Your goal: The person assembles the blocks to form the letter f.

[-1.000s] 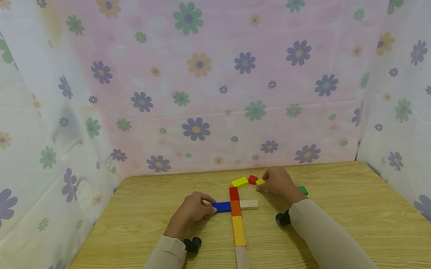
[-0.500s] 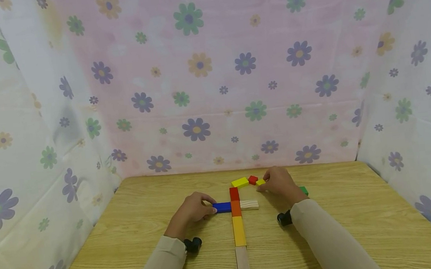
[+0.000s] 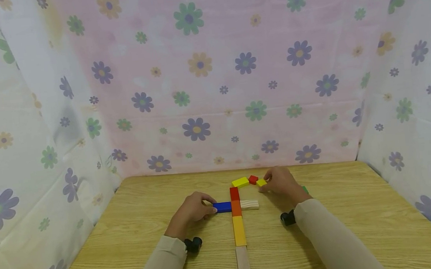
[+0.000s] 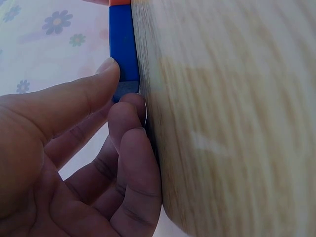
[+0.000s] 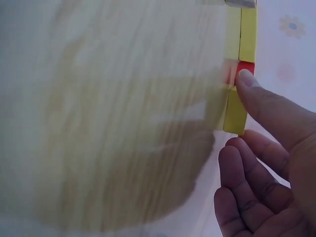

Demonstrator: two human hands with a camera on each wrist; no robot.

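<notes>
My left hand [image 3: 193,208] pinches the outer end of a blue block [image 3: 223,207] lying flat on the table. In the left wrist view the thumb lies along the side of that block, with the other fingers curled below its end. Further back, my right hand [image 3: 283,184] holds a small yellow block [image 3: 261,182] between thumb and index finger. The right wrist view shows the thumb across this yellow block [image 5: 236,111], its tip over a small red block [image 5: 245,69]. Beyond the red one lies a longer yellow block [image 3: 240,182].
A column of blocks runs toward me: red [image 3: 234,193], orange-red [image 3: 236,208], orange-yellow [image 3: 239,231] and grey-brown wood [image 3: 242,259]. A pale wooden block [image 3: 249,204] extends right from it. Behind my right wrist peeks a green block [image 3: 305,189]. Flowered cloth [image 3: 213,73] surrounds the table [image 3: 135,195].
My right wrist has shifted slightly right, uncovering more of the small yellow block and covering more of the green one. The left hand stays at the blue block.
</notes>
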